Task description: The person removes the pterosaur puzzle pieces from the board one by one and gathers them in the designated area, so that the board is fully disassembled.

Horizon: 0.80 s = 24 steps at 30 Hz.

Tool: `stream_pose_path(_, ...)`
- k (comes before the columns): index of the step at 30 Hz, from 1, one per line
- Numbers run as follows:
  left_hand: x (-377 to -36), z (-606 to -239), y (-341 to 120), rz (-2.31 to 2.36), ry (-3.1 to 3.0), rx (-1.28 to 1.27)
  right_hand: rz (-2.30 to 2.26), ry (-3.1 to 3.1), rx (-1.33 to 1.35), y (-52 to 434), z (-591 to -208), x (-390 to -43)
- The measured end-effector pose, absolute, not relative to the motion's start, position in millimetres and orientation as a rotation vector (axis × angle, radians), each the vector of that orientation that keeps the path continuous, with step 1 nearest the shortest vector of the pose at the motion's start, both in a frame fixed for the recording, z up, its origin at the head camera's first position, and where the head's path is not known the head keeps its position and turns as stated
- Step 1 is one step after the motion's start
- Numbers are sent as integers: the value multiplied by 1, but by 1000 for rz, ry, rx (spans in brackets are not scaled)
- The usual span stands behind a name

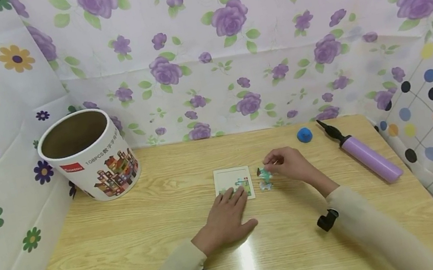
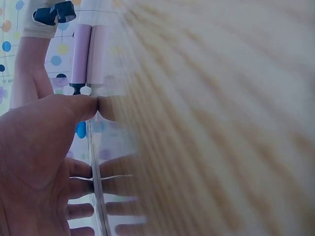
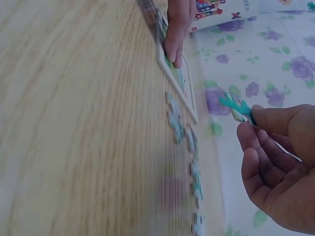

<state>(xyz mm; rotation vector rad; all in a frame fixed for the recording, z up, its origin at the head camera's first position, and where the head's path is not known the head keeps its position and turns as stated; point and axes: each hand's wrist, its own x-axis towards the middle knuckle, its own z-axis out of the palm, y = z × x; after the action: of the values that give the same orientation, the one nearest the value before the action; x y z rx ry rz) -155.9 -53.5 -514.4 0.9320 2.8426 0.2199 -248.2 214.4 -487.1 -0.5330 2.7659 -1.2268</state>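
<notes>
A square white puzzle tray (image 1: pixel 228 174) lies on the table with a few joined green and white pieces (image 1: pixel 244 185) along its lower right part. My left hand (image 1: pixel 228 218) rests palm down, its straight fingertips over the tray's lower edge and thumb spread to the right. Just right of the tray, my right hand (image 1: pixel 291 164) pinches a teal and white jigsaw piece (image 3: pixel 237 108) between thumb and fingers, raised off the table. Several loose jigsaw pieces (image 3: pixel 174 119) lie on the wood beside the tray, below that hand.
A large white bucket (image 1: pixel 94 171) with printed building blocks stands at the back left. Toward the back right are a small blue object (image 1: pixel 304 135) and a purple hand pump (image 1: pixel 370 158) with a black nozzle. Floral cloth (image 1: pixel 190 86) hangs behind the table (image 1: pixel 140 245).
</notes>
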Motion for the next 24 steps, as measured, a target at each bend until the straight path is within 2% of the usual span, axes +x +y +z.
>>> stream_pose_path(12, -155, -515, -55, 235, 2823, 949, -1182, 2767, -496, 243, -495, -238)
stream_pose_path(24, -155, -514, -55, 217, 2823, 949, -1099, 2780, -437, 245, -504, -233)
